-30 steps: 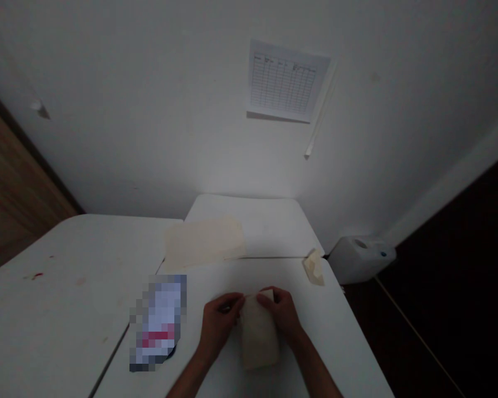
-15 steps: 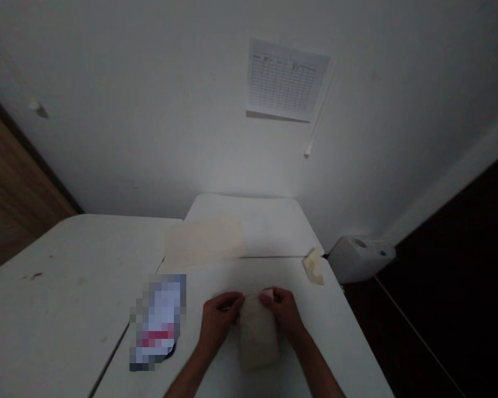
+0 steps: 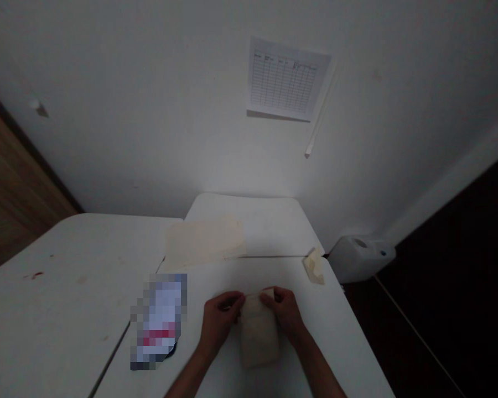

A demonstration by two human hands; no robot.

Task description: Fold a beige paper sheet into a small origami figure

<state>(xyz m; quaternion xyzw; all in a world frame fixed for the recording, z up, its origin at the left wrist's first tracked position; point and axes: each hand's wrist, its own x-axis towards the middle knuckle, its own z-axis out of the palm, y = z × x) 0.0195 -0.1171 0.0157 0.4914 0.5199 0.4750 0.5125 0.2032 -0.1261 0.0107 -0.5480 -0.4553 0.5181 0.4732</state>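
Note:
Between my hands is a flat beige rectangle [image 3: 260, 340], like a folded paper or a small pouch; which of the two I cannot tell. It lies at the front of the white table, its long side running toward me. My left hand [image 3: 222, 315] pinches its far left corner between thumb and fingertips. At the far right corner, my right hand [image 3: 285, 309] grips the edge, thumb on top and fingers curled beneath. A crease or fold line crosses the piece just below the far edge.
A pale beige sheet [image 3: 205, 240] lies flat across the tabletop seam. To the left is a blurred-out phone-like object [image 3: 161, 315]. A crumpled cream scrap [image 3: 314, 266] sits near the right edge. Beyond it on the floor stands a white plastic jug [image 3: 352, 260]. A printed chart [image 3: 286, 80] hangs on the wall.
Both hands keep their pinch on the far edge of the beige piece. Its near end has shifted very slightly to the right; the rest looks the same.

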